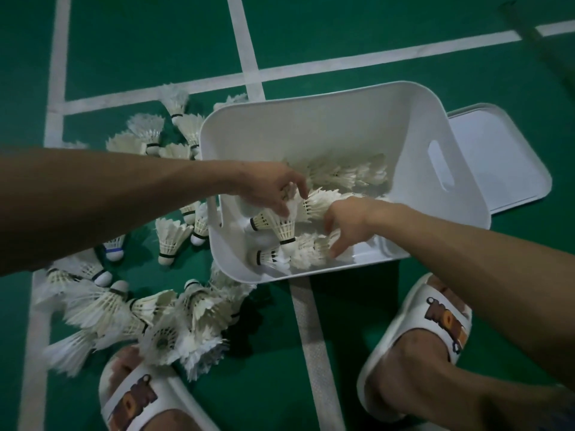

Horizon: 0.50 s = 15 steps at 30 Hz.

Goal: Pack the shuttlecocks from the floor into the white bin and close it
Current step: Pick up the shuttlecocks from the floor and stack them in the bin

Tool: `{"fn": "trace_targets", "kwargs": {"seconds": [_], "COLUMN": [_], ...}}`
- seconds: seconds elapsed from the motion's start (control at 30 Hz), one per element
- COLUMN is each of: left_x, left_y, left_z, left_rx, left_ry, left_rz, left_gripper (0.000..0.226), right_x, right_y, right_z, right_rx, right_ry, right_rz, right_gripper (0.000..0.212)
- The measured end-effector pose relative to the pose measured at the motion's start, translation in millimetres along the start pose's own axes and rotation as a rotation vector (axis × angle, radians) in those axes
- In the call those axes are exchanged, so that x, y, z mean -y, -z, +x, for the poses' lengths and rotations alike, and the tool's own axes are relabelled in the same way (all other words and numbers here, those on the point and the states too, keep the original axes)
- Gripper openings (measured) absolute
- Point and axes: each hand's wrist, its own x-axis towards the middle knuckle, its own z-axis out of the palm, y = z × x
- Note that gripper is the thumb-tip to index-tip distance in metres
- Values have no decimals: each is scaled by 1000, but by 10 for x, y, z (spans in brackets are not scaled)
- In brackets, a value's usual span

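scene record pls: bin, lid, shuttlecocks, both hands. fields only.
bin: white bin, open, on green floor
lid: lid flat on floor, right of bin
in bin: binned shuttlecocks, partial layer
on floor: floor shuttlecocks, many, left of bin
left hand: left hand grips held shuttlecock over bin
right hand: right hand touches binned shuttlecocks, grip unclear
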Motion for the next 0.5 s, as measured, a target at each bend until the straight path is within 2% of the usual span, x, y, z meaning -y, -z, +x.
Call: {"fn": "trace_targets", "kwargs": {"seconds": [0.1,0.2,0.4,0.5], "left_x": [0,-11,-32,-7], "left_y": [24,47,42,9], "left_z": [22,24,-18,-31], "left_rx": [0,-23,-32,-18], "left_ry": [12,8,3,0], "left_rz": [-8,12,11,9], "left_gripper": [48,48,46,46], "right_x": [-35,-58,24,47], "right_y": [52,96,54,47], "right_z": [-49,-93,-116,-82], "right_rx": [-1,12,73,96], "right_ry": [-5,-31,-140,-144], "right_rz": [44,40,45,68], "right_gripper": [84,87,71,55]}}
